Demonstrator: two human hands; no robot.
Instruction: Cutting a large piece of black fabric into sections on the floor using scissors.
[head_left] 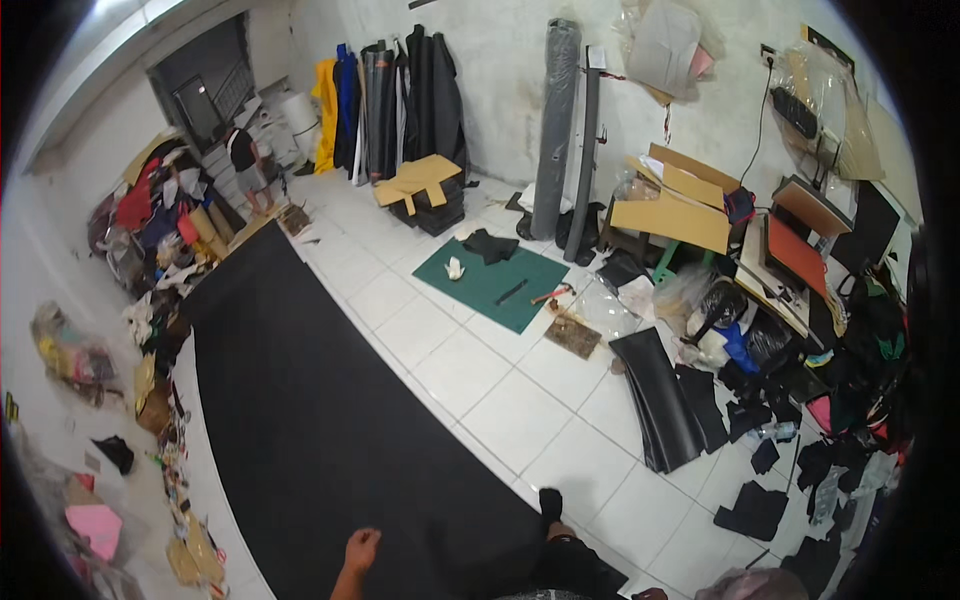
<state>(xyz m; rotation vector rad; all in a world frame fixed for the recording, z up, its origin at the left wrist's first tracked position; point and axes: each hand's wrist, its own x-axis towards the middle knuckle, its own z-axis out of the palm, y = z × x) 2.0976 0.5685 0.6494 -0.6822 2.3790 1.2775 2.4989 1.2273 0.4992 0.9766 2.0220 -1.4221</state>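
A long sheet of black material (330, 400) is spread across the floor from the far left toward me. Above its near part is my left hand (362, 548), fingers curled in, with no object showing in it. Only a sliver of my right hand (650, 594) appears at the lower edge, right of my leg; its fingers are hidden. My foot in a black sock (550, 505) rests by the sheet's right edge.
A green cutting mat (470, 285) with a black scrap lies on the tiles. Folded black sheets (660, 400) lie at right, near piles of scraps. Upright rolls (380, 110) lean on the back wall. Another person (245, 165) stands far left, beside heaped material.
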